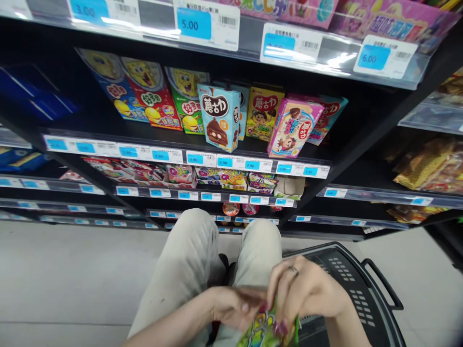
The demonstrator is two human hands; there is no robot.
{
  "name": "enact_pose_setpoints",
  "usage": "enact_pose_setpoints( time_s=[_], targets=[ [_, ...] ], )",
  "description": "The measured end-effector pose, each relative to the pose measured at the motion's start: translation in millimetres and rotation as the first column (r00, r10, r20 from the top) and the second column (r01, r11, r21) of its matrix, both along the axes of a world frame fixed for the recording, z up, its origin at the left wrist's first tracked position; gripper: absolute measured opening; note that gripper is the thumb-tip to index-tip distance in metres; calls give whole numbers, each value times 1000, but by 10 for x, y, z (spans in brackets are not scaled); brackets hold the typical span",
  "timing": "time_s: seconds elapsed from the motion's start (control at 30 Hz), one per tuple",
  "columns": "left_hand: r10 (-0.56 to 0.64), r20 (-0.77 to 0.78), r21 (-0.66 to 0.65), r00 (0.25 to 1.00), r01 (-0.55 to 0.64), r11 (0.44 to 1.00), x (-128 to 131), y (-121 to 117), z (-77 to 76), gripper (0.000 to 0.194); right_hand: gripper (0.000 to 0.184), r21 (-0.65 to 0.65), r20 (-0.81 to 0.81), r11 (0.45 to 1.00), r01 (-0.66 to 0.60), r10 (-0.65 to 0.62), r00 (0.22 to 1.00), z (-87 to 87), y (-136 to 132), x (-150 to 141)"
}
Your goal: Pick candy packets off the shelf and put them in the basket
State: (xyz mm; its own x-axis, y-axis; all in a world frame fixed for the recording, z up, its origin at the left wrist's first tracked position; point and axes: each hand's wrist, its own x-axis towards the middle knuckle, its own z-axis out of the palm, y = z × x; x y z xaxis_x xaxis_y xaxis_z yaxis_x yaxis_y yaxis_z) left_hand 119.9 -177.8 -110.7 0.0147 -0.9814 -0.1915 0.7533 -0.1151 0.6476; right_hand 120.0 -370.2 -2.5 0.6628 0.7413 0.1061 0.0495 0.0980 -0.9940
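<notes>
A shiny green candy packet with colourful lettering is low in the view, above my lap. My right hand, with a ring on one finger, pinches it from above, the fingers bent down over its top edge. My left hand is closed against the packet's upper left side, its fingertips partly hidden behind my right fingers. The lower end of the packet runs out of the picture. Some blur covers both hands.
My knees face the shelf unit. A dark shopping basket stands at my right. Boxed snacks, including a light blue box and a pink box, line a shelf. Below is an open carton. Price tags line the shelf edges.
</notes>
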Motion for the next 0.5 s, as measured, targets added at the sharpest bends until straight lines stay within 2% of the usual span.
enact_pose_setpoints(
  time_s=[0.07, 0.1, 0.17, 0.23, 0.3, 0.4, 0.47, 0.5],
  targets=[
    [23, -73, 29, 997, -21, 999, -11, -13, 7, 73, 19, -37, 63, 992, -117, 119, 991, 135, 16, 13],
    [25, -108, 43, 994, -20, 999, 3, -3, 9, 68, 21, -86, 93, 988, -130, 138, 986, 186, -1, 20],
    [21, -104, 81, 994, -12, 997, 62, 41, 24, 64, 23, -200, 144, 977, -70, 100, 985, 237, -83, 15],
    [43, -64, 100, 997, -36, 994, 130, 89, 61, 64, 22, -290, 193, 955, 62, -5, 981, 209, -200, -25],
    [135, -1, 74, 991, -134, 988, 172, 109, 111, 63, 20, -335, 191, 912, 236, -180, 965, 105, -311, -90],
    [323, 118, 23, 939, -328, 944, 169, 76, 151, 66, 29, -325, 23, 808, 491, -512, 859, -123, -399, -176],
    [359, 274, 57, 892, -388, 920, 146, 43, 132, 65, 44, -360, -95, 772, 525, -590, 802, -256, -378, -194],
    [342, 369, 85, 864, -398, 914, 136, 29, 112, 64, 54, -407, -116, 765, 500, -586, 802, -305, -343, -189]
  ],
)
